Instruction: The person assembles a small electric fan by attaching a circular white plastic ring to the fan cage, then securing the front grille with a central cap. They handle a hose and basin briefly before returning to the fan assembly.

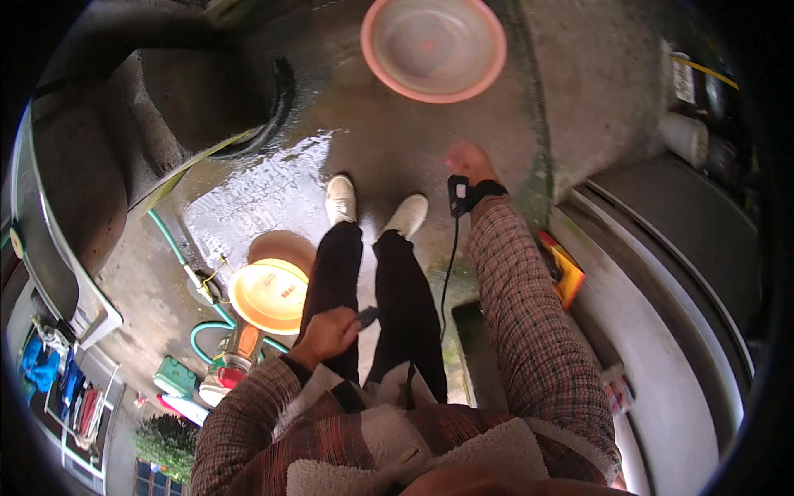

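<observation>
Left hand [329, 332] closed round a small dark object [368, 314], its tip sticking out past the fingers, over the left thigh. Right hand [468, 162] stretched forward, blurred, grip indeterminate, above wet floor [273, 186] near pink basin [432, 47]

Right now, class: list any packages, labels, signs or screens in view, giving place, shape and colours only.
Orange bottle: floor, lower left beside the green hose; white and red label.
Orange basin: floor near the left hand; small red sticker inside.
White label: upper right wall; rectangular, too blurred for detail.
No screens visible.
</observation>
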Action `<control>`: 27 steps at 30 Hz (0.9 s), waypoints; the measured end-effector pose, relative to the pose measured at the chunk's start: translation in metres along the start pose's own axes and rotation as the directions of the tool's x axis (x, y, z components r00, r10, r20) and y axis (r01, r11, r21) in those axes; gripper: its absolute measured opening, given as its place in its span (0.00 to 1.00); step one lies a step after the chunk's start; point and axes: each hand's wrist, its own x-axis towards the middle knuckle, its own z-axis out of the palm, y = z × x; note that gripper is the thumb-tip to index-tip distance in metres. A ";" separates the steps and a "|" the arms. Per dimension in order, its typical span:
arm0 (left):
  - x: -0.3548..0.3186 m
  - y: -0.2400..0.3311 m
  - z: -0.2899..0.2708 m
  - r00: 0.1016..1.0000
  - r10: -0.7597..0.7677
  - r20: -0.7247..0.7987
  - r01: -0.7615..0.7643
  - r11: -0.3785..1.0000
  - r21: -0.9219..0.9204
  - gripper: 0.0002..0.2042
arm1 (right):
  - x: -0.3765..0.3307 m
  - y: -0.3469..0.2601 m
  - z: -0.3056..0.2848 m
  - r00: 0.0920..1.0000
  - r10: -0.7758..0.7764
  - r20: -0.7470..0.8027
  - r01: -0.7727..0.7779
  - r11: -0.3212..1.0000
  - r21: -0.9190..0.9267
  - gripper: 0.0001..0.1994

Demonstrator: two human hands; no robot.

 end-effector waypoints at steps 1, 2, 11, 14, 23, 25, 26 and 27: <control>0.003 0.000 -0.001 1.000 -0.005 0.012 0.005 1.000 0.019 0.08 | 0.021 -0.003 0.012 0.997 -0.082 -0.007 0.081 0.991 -0.104 0.11; 0.007 0.000 -0.003 0.999 -0.023 0.031 0.021 0.999 0.041 0.08 | 0.044 -0.009 0.022 0.997 -0.046 -0.061 0.038 0.992 -0.121 0.12; 0.018 -0.014 -0.014 0.996 -0.071 0.049 0.069 0.996 0.056 0.08 | 0.131 -0.040 0.069 0.956 -0.284 0.078 0.284 0.959 0.017 0.16; 0.021 -0.013 -0.012 0.997 -0.069 0.020 0.069 0.997 0.018 0.07 | 0.106 -0.083 0.042 0.939 -0.344 0.015 0.333 0.919 0.209 0.16; 0.030 -0.006 -0.008 1.000 -0.017 0.014 0.015 0.992 0.129 0.08 | -0.018 -0.091 -0.144 0.865 -0.310 -0.395 0.347 0.938 0.025 0.17; 0.029 -0.007 -0.006 1.000 -0.012 0.010 0.011 0.992 0.125 0.08 | -0.033 -0.075 -0.163 0.824 -0.321 -0.466 0.355 0.935 -0.016 0.17; 0.028 -0.006 -0.004 0.999 -0.038 0.019 0.036 0.993 0.109 0.08 | -0.042 -0.070 -0.169 0.784 -0.304 -0.542 0.336 0.941 -0.042 0.18; 0.028 -0.006 -0.002 0.998 -0.064 0.028 0.061 0.994 0.092 0.08 | -0.051 -0.069 -0.171 0.783 -0.318 -0.534 0.343 0.938 -0.056 0.18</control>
